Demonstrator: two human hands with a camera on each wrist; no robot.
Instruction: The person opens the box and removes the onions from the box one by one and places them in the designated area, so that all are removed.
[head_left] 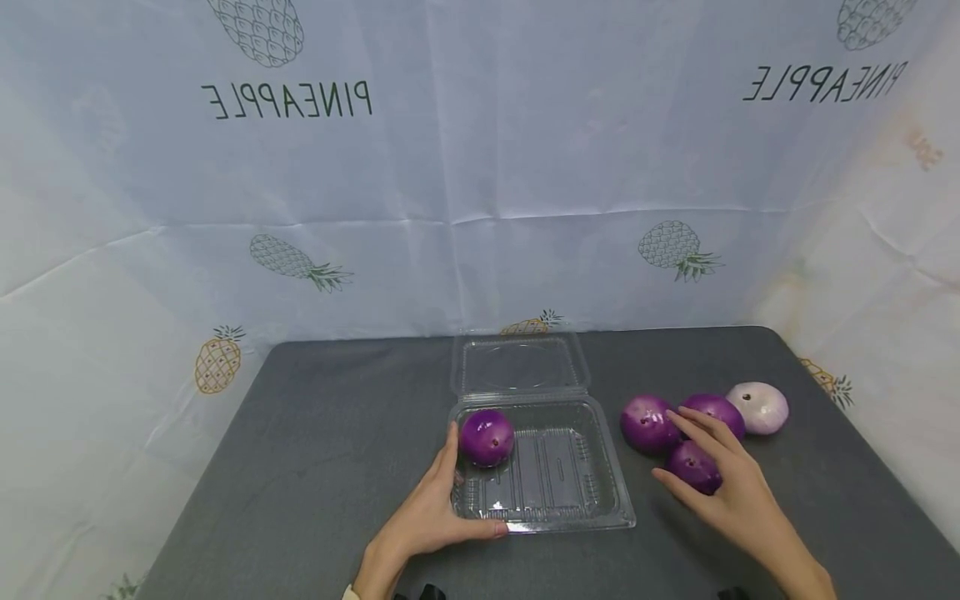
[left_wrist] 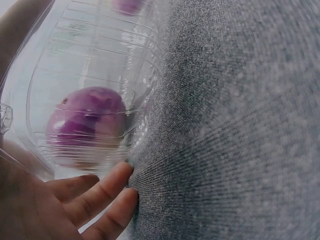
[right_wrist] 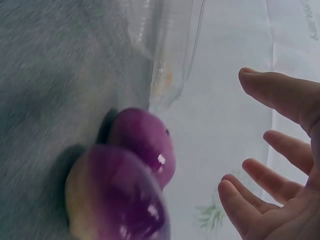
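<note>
Near the front middle of the table lies an open clear plastic clamshell box (head_left: pixel 622 508), its lid (head_left: pixel 517 367) folded back. A glossy round purple vegetable (head_left: pixel 487 438), kind unclear, sits in the box's left part. My left hand (head_left: pixel 431 508) touches the box's front-left corner, fingers fairly straight along the left wall and thumb on the front rim. To the right are three purple vegetables (head_left: pixel 647 423) and a mostly white one (head_left: pixel 759 407). My right hand (head_left: pixel 727 483) is spread above the nearest purple ones, holding nothing; the right wrist view shows a gap between its fingers and two vegetables (right_wrist: pixel 120 200).
The dark grey table (head_left: pixel 352 417) extends to both sides of the box. Behind it hangs a pale cloth (head_left: pixel 480 167) with pineapple prints, which also covers the sides. The table's right edge runs past the white vegetable.
</note>
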